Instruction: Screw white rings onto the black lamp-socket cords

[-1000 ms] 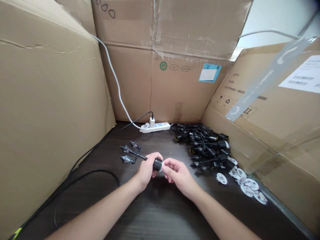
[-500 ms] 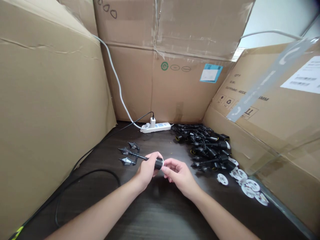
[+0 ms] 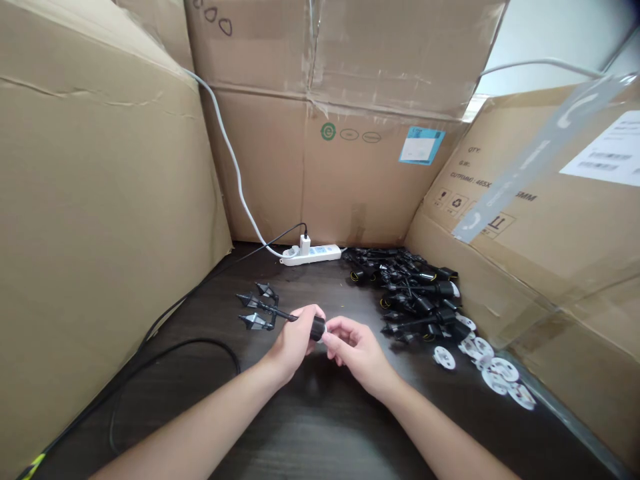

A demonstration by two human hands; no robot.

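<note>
Looking down from my head camera, I'm holding a small black lamp with three lantern heads (image 3: 273, 312) over the dark table (image 3: 320, 427). My left hand (image 3: 295, 340) is closed around its stem near the round black base (image 3: 317, 329), gripping it firmly, while the lantern heads are pointing away to the left, just above the tabletop or touching it; I can't tell which. My right hand (image 3: 356, 348) is partly closed, with its fingertips (image 3: 333, 327) pressing at the base's open end, where a thin white edge (image 3: 325, 328) is showing. I can't tell whether they're gripping that white piece or only touching it.

The step in hand looks like working on that end of the base, and the next move seems to call for my left hand staying steady. To my right, a heap of matching black lamps (image 3: 417, 293) is lying beside scattered white discs (image 3: 493, 370). Beyond them, a white power strip (image 3: 310, 255) is sitting against a large cardboard box (image 3: 350, 180), and a black cable (image 3: 175, 347) is curving across the table on my left.
</note>
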